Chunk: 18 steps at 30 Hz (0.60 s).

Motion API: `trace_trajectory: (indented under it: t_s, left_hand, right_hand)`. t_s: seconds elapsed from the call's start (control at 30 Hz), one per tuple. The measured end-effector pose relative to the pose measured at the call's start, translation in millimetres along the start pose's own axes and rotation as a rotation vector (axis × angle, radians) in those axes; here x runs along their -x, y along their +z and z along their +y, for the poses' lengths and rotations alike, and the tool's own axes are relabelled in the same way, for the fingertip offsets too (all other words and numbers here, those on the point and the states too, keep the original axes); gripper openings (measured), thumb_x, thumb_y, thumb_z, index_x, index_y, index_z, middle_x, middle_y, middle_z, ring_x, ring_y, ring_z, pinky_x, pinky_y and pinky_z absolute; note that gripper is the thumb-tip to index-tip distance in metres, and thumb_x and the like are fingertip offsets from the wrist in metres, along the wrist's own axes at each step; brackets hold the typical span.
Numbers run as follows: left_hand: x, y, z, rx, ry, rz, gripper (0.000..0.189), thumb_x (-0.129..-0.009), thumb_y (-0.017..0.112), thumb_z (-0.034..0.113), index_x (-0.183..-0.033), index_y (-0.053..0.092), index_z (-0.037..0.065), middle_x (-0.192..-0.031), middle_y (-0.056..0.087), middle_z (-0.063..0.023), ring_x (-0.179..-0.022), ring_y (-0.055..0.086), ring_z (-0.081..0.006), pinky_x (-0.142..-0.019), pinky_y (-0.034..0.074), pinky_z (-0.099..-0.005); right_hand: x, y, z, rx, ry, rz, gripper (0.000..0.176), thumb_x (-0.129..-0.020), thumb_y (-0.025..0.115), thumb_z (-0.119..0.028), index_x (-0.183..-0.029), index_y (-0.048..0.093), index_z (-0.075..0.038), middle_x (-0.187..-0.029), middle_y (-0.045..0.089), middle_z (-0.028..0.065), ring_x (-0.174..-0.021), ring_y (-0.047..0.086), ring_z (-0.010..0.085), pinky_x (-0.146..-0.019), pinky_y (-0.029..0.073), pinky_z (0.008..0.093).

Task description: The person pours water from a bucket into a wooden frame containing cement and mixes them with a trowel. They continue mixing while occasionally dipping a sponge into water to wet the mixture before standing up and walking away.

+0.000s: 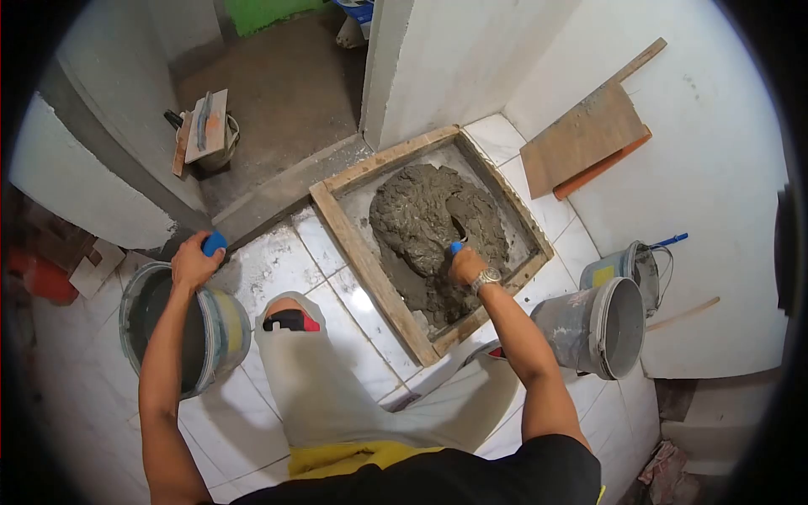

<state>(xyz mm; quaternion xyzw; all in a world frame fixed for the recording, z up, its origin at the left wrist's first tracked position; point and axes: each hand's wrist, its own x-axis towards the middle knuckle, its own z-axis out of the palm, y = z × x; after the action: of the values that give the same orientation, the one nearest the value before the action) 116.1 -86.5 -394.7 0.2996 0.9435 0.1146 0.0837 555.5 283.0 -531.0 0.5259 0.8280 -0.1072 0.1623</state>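
Observation:
My right hand (466,266) is closed round the blue handle of a trowel (457,247), at the near right part of a heap of wet mortar (417,215). Most of the blade is hidden by the mortar and my hand. The heap lies inside a square wooden frame (364,275) on the floor. At the left, my left hand (194,263) is closed on a small blue object (214,244) whose kind I cannot make out. That hand is over the far rim of a large bucket (220,341) of grey liquid.
At the right, a grey bucket (581,324) lies tilted beside another bucket (608,271). A wooden board (585,139) leans on the right wall. Beyond the doorway threshold, a float (206,126) rests on a container. White tiles (362,324) cover the floor.

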Motion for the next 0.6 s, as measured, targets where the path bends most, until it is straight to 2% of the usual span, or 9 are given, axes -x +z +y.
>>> trace_trajectory:
  t_s: [0.07, 0.1, 0.2, 0.23, 0.3, 0.33, 0.37, 0.4, 0.6]
  left_hand:
    - [4, 8, -7, -0.019, 0.022, -0.039, 0.057, -0.073, 0.074, 0.038, -0.123, 0.065, 0.011, -0.115, 0.068, -0.0169, -0.106, 0.065, -0.0351, -0.093, 0.051, -0.0438]
    - [-3, 6, -14, -0.036, 0.031, -0.045, 0.058, -0.072, 0.074, 0.038, -0.123, 0.065, 0.011, -0.115, 0.068, -0.0162, -0.107, 0.065, -0.0346, -0.094, 0.051, -0.0440]
    - [-1, 7, -22, -0.087, 0.053, -0.035, 0.058, -0.072, 0.071, 0.041, -0.122, 0.066, 0.012, -0.118, 0.068, -0.0146, -0.108, 0.065, -0.0325, -0.094, 0.051, -0.0464]
    - [-2, 7, -25, -0.067, 0.053, -0.054, 0.059, -0.072, 0.069, 0.042, -0.122, 0.066, 0.013, -0.119, 0.067, -0.0151, -0.110, 0.064, -0.0327, -0.095, 0.050, -0.0461]
    - [0, -2, -23, -0.031, 0.088, -0.077, 0.060, -0.069, 0.070, 0.044, -0.120, 0.068, 0.012, -0.117, 0.068, -0.0163, -0.106, 0.066, -0.0342, -0.092, 0.051, -0.0478]
    - [-5, -1, -25, -0.008, 0.071, -0.026, 0.060, -0.069, 0.070, 0.044, -0.120, 0.068, 0.012, -0.117, 0.068, -0.0163, -0.106, 0.066, -0.0342, -0.092, 0.051, -0.0478]
    - [-4, 4, -26, -0.003, 0.098, 0.001, 0.060, -0.070, 0.069, 0.045, -0.120, 0.068, 0.011, -0.116, 0.068, -0.0169, -0.105, 0.066, -0.0347, -0.092, 0.051, -0.0480]
    - [-1, 8, -30, -0.006, 0.126, 0.009, 0.060, -0.070, 0.069, 0.046, -0.120, 0.067, 0.011, -0.114, 0.069, -0.0175, -0.105, 0.066, -0.0352, -0.091, 0.051, -0.0481]
    - [6, -4, -25, 0.068, 0.110, -0.039, 0.060, -0.071, 0.069, 0.046, -0.121, 0.067, 0.012, -0.114, 0.068, -0.0183, -0.104, 0.065, -0.0370, -0.090, 0.051, -0.0495]
  right_hand:
    - [-33, 26, 13, 0.138, -0.205, -0.230, 0.036, -0.086, 0.059, -0.026, -0.110, 0.067, -0.001, -0.116, 0.066, 0.0245, -0.106, 0.066, 0.0387, -0.089, 0.053, 0.0435]
    - [-55, 67, 22, 0.105, -0.174, -0.072, 0.035, -0.087, 0.057, -0.027, -0.110, 0.068, -0.003, -0.118, 0.066, 0.0234, -0.108, 0.065, 0.0374, -0.090, 0.052, 0.0438]
    - [-23, 30, 32, 0.023, -0.253, 0.045, 0.037, -0.086, 0.059, -0.031, -0.106, 0.070, -0.001, -0.115, 0.067, 0.0250, -0.108, 0.065, 0.0367, -0.091, 0.052, 0.0459]
    - [-7, -9, 42, 0.055, -0.200, -0.133, 0.039, -0.083, 0.063, -0.035, -0.096, 0.071, 0.001, -0.101, 0.070, 0.0261, -0.100, 0.069, 0.0353, -0.086, 0.053, 0.0455]
    - [52, -104, 51, -0.094, -0.010, -0.276, 0.045, -0.074, 0.066, -0.036, -0.092, 0.072, 0.004, -0.101, 0.069, 0.0288, -0.102, 0.067, 0.0390, -0.089, 0.052, 0.0442]
    - [31, -95, 85, -0.047, -0.007, -0.251, 0.046, -0.073, 0.064, -0.038, -0.087, 0.072, 0.005, -0.098, 0.069, 0.0293, -0.099, 0.069, 0.0381, -0.087, 0.053, 0.0443]
    - [25, -93, 105, -0.048, 0.003, -0.155, 0.039, -0.075, 0.063, -0.033, -0.085, 0.072, 0.004, -0.083, 0.072, 0.0211, -0.078, 0.071, 0.0309, -0.072, 0.055, 0.0400]
    - [32, -107, 105, -0.021, 0.020, -0.090, 0.035, -0.078, 0.063, -0.031, -0.082, 0.072, 0.003, -0.082, 0.072, 0.0186, -0.075, 0.070, 0.0262, -0.070, 0.054, 0.0400]
    - [-114, 13, 117, 0.089, 0.081, -0.316, 0.041, -0.079, 0.064, -0.037, -0.099, 0.072, -0.002, -0.105, 0.071, 0.0204, -0.104, 0.069, 0.0307, -0.087, 0.054, 0.0432]
